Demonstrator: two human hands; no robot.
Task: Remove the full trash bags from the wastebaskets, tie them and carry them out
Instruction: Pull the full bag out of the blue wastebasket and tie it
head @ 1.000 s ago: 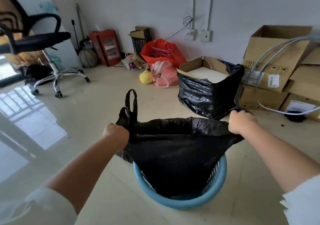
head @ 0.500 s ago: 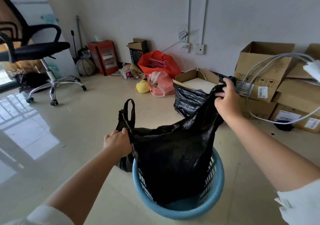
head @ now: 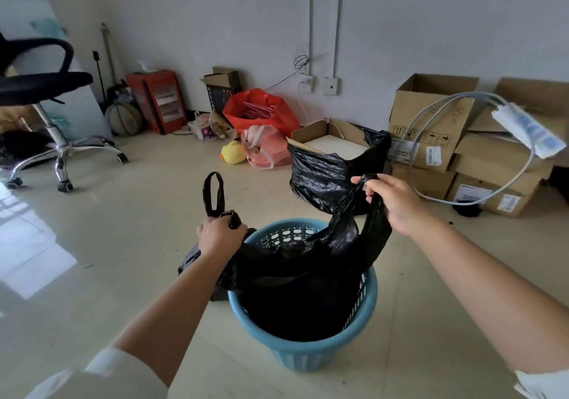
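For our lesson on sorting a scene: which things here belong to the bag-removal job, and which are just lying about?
Part of the job:
black trash bag
blue wastebasket
left hand, gripping one bag handle
right hand, gripping the other handle

Just lying about:
office chair
yellow duck toy
red bag
cardboard boxes
ball
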